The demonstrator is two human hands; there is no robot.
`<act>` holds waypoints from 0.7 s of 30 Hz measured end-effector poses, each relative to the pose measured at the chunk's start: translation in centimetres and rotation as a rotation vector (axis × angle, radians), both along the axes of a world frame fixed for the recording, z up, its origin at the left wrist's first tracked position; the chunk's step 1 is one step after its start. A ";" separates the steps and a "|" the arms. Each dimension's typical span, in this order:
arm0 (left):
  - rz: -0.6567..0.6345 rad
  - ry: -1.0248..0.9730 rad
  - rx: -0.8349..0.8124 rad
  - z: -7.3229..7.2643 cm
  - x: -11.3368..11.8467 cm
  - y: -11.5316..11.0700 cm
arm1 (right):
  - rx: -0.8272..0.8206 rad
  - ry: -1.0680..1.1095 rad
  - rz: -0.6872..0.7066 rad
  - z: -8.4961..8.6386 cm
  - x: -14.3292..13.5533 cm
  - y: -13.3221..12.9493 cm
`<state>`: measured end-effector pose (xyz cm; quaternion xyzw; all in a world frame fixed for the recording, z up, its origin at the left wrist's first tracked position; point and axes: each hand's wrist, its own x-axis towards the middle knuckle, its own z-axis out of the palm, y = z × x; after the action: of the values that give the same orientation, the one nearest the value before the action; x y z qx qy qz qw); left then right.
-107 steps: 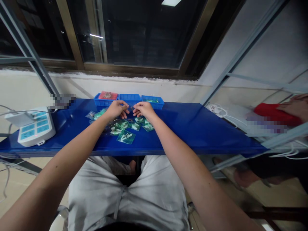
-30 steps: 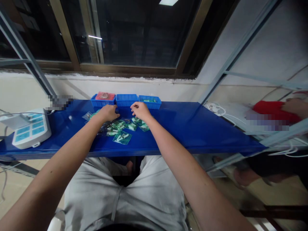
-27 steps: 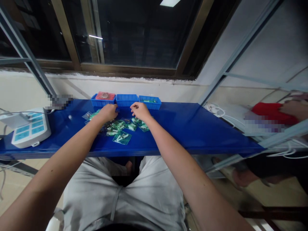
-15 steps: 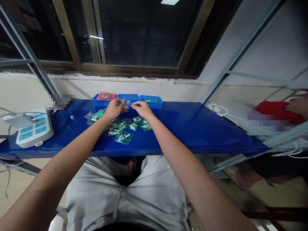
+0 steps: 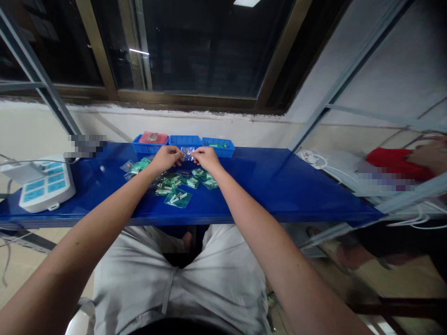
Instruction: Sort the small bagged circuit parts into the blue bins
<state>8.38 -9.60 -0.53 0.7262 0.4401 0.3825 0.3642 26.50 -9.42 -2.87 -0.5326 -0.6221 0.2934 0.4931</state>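
Note:
A small clear plastic bag (image 5: 187,153) is stretched between my two hands above the blue table; small parts seem to be inside, too fine to name. My left hand (image 5: 168,158) pinches its left edge. On the opposite edge, the fingers of my right hand (image 5: 206,158) are closed too. Below the hands lie several green-tinted bags with white and dark stick-like pieces, the nearest green bag (image 5: 178,197) close to the table's front. A clear bag (image 5: 127,165) with small contents rests left of my left hand.
Three blue bins line the table's back: the left bin (image 5: 141,148) holds a red bag (image 5: 153,137), the right bin (image 5: 228,151) green items. A white power strip (image 5: 57,197) sits at the left. Shelf posts rise on both sides; another person's hand (image 5: 431,156) is at far right.
My right hand has come onto the bag's right edge, where before it was slightly apart. The bag is now spread flatter between both hands. The view has shifted slightly.

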 end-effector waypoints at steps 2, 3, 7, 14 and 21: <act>0.005 0.043 0.036 0.2 -0.1 -0.1 | -0.006 -0.003 -0.001 0.0 0.0 0.0; 0.012 0.061 0.048 0.3 -0.1 -0.3 | -0.013 0.000 -0.003 0.0 0.0 0.0; 0.028 0.095 0.036 0.6 -0.2 -0.7 | -0.058 0.017 -0.008 0.5 0.0 -0.5; 0.025 -0.011 -0.016 0.6 -0.2 -0.7 | -0.116 0.150 0.051 1.1 -0.4 -1.2; -0.023 -0.197 -0.052 0.8 0.0 -0.9 | -0.264 0.421 0.164 1.9 -0.6 -2.1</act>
<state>8.39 -10.54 0.25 0.6804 0.4038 0.4361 0.4287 25.93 -11.53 -0.93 -0.4672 -0.5031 0.5157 0.5125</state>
